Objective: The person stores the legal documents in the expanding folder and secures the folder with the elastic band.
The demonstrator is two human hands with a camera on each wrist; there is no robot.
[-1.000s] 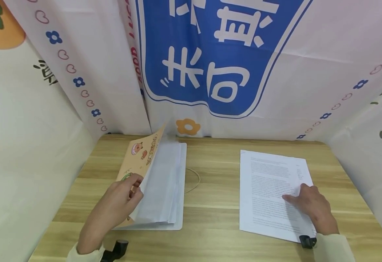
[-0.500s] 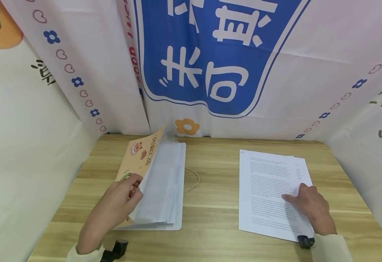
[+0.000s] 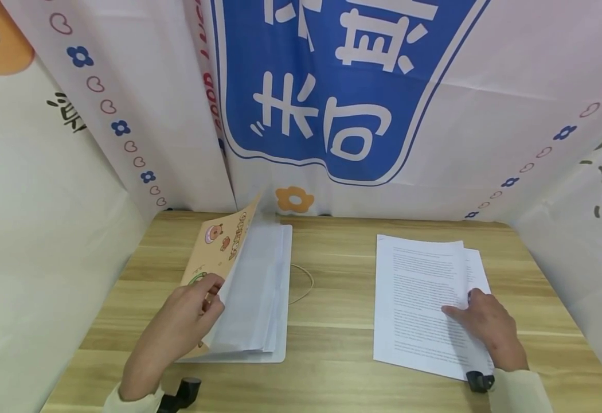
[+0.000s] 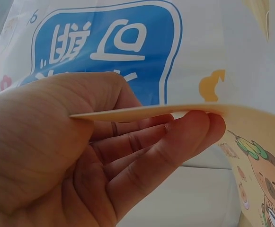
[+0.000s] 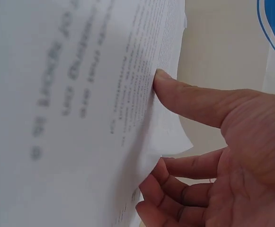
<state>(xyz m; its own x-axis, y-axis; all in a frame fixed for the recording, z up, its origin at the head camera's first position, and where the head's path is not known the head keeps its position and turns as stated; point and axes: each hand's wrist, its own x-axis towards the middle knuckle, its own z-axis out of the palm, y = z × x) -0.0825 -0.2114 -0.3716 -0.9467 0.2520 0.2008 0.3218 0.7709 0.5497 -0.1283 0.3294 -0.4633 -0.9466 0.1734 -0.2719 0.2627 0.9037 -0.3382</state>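
Note:
My left hand point(image 3: 179, 324) pinches the lifted tan cover point(image 3: 221, 244) of a folder between thumb and fingers; the left wrist view shows the cover's edge running through the grip and a cartoon animal point(image 4: 270, 184) printed on it. Under the raised cover, clear sleeves point(image 3: 251, 292) stand partly fanned. At right, my right hand point(image 3: 492, 330) holds the right edge of a printed sheet point(image 3: 419, 298), thumb on top, fingers curled at its edge. That sheet bulges up near the grip in the right wrist view. Another printed sheet point(image 3: 475, 267) shows from beneath it.
A thin elastic loop point(image 3: 308, 284) sticks out from the folder's right side onto the wooden table point(image 3: 332, 344). White printed cloth point(image 3: 507, 137) walls the table in at the back and both sides. Black camera mounts point(image 3: 179, 396) are strapped to the wrists.
The top sheet at right has slid leftward and buckled up, uncovering more of the sheet below. My right hand has barely moved. The left hand keeps holding the cover in place.

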